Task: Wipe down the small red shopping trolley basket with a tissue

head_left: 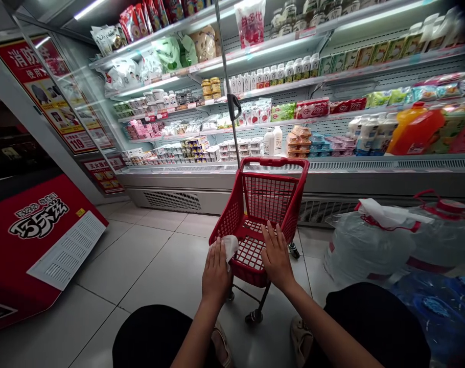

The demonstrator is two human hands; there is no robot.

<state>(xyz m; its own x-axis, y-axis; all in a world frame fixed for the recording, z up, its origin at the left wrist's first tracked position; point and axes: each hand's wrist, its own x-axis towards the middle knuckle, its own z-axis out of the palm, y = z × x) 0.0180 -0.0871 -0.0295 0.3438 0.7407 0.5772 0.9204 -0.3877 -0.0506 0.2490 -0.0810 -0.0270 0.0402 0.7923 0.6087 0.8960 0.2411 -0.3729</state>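
Note:
A small red shopping cart (271, 197) with a plastic mesh basket and caster wheels stands upright on the floor between my knees. My left hand (216, 271) lies at the basket's near left rim, pinning a crumpled white tissue (230, 246) against it. The tissue pokes out beside the thumb side of the hand, and the rest is covered. At the near right part of the basket, my right hand (275, 258) is stretched out with its fingers extended and nothing visible in it. Whether its palm touches the rim cannot be made out.
A refrigerated display case (271, 179) with shelves of dairy and drinks runs behind the cart. Large water bottles (370, 245) stand at the right, with a white cloth or tissue (389, 212) on top. A red freezer (41, 240) stands left on the tiled floor (133, 266).

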